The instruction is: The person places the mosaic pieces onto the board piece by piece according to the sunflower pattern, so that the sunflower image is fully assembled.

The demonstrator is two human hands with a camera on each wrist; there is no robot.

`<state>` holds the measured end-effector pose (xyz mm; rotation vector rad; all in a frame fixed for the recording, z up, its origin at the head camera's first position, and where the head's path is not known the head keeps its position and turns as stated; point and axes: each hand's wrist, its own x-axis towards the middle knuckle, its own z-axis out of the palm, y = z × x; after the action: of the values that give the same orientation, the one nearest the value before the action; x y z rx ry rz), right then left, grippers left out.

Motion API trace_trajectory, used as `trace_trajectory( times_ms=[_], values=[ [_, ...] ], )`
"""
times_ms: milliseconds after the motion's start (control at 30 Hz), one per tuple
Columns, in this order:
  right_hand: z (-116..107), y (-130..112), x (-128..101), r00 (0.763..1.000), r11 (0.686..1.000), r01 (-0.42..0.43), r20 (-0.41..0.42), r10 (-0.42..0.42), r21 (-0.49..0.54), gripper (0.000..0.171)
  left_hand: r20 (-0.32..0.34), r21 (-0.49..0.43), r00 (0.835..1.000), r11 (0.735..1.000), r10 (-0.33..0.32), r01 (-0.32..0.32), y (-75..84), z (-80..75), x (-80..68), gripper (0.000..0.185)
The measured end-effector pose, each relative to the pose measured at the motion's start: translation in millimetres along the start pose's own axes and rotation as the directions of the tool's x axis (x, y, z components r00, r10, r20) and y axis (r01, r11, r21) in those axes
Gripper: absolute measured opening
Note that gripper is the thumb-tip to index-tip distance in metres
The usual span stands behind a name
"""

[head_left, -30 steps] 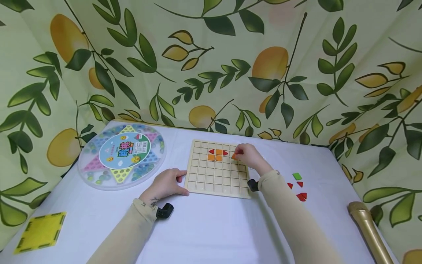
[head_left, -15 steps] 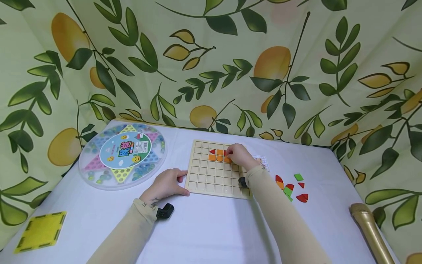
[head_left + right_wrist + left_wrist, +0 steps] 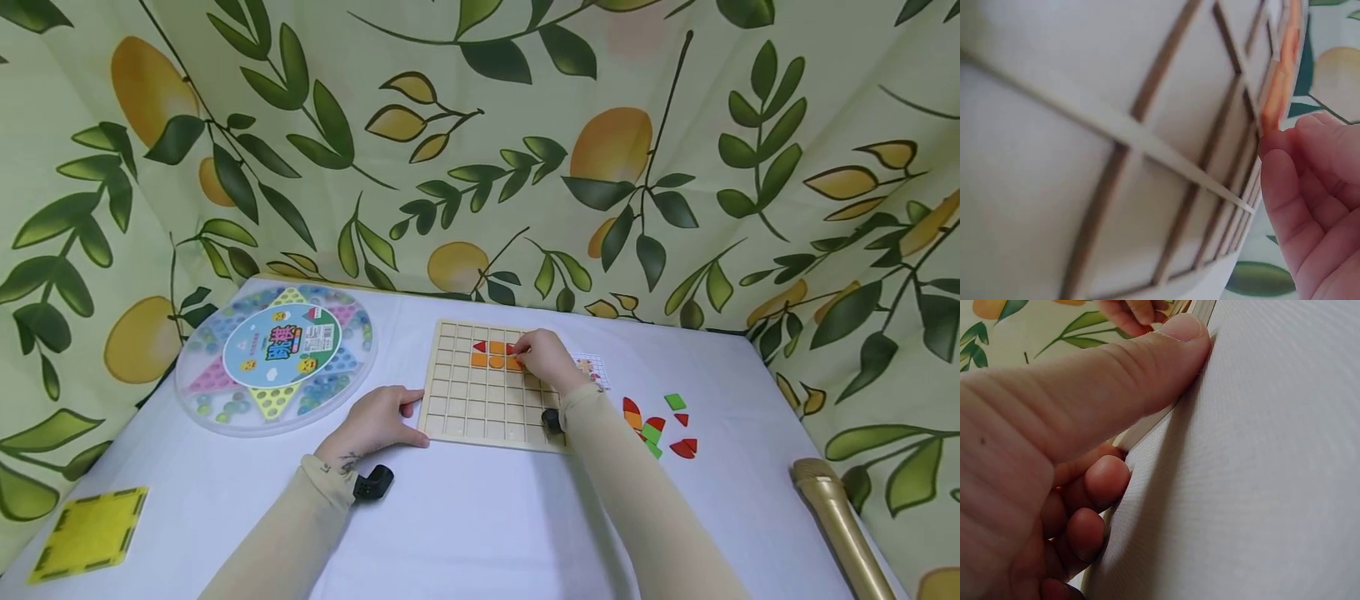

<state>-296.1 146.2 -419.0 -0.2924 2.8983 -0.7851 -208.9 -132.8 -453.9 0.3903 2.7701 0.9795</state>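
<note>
A pale wooden grid board (image 3: 480,408) lies flat on the white-covered table. My left hand (image 3: 380,422) rests at its lower left corner, with the thumb (image 3: 1129,381) straight along the board's edge and the other fingers beside it. Over the upper right part of the grid, my right hand (image 3: 547,360) holds a small orange tile (image 3: 512,364) between thumb and fingertips, right at a cell; the fingers partly hide its shape. Just left of it sit an orange round tile (image 3: 497,362), an orange square tile (image 3: 478,360) and a red triangle tile (image 3: 480,346).
Right of the board lie a printed pattern card (image 3: 592,367), loose red, orange and green tiles (image 3: 651,432), and a gold microphone (image 3: 840,521). A round Chinese checkers set (image 3: 277,358) stands at the left, a yellow square (image 3: 90,533) at the front left.
My right hand has moved left across the board with the orange tile, to the cell beside the orange round one, and has stayed there. The left hand keeps its place at the corner.
</note>
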Motion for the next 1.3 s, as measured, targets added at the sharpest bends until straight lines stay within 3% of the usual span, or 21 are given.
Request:
trace_trajectory(
  times_ms=[233, 333, 467, 667, 767, 1000, 1300],
  values=[
    [-42.7, 22.5, -37.9, 0.995, 0.989, -0.074, -0.052, 0.081, 0.125, 0.023, 0.007, -0.002, 1.000, 1.000, 0.003, -0.003, 1.3, -0.5, 0.1, 0.078],
    [-58.5, 43.1, -59.5, 0.989, 0.987, -0.128, -0.055, 0.134, 0.093, 0.025, 0.000, 0.003, 1.000, 1.000, 0.008, -0.008, 2.0, -1.9, 0.2, 0.078],
    [-67.2, 67.8, -87.1, 0.972, 0.972, -0.234, 0.004, 0.234, 0.017, 0.027, 0.002, 0.010, 1.000, 1.000, 0.008, -0.008, 1.8, -2.4, 0.5, 0.078],
    [-64.8, 89.5, -118.9, 0.918, 0.920, -0.386, 0.069, 0.390, -0.062, 0.037, 0.003, 0.013, 1.000, 1.000, 0.019, -0.019, 0.4, -2.4, -0.3, 0.078],
    [-60.8, 94.3, -125.9, 0.894, 0.895, -0.438, 0.061, 0.443, -0.082, 0.043, -0.004, 0.003, 1.000, 1.000, 0.027, -0.027, -0.4, -2.6, -1.3, 0.076],
    [-54.6, 95.1, -128.8, 0.881, 0.875, -0.459, 0.048, 0.471, -0.154, 0.040, 0.000, -0.024, 0.999, 0.999, 0.036, -0.036, -1.0, -0.9, -1.8, 0.076],
    [-49.8, 100.1, -130.4, 0.874, 0.874, -0.479, 0.046, 0.483, -0.083, 0.025, -0.002, -0.015, 1.000, 1.000, 0.026, -0.026, -1.5, -0.3, -1.4, 0.077]
  ],
)
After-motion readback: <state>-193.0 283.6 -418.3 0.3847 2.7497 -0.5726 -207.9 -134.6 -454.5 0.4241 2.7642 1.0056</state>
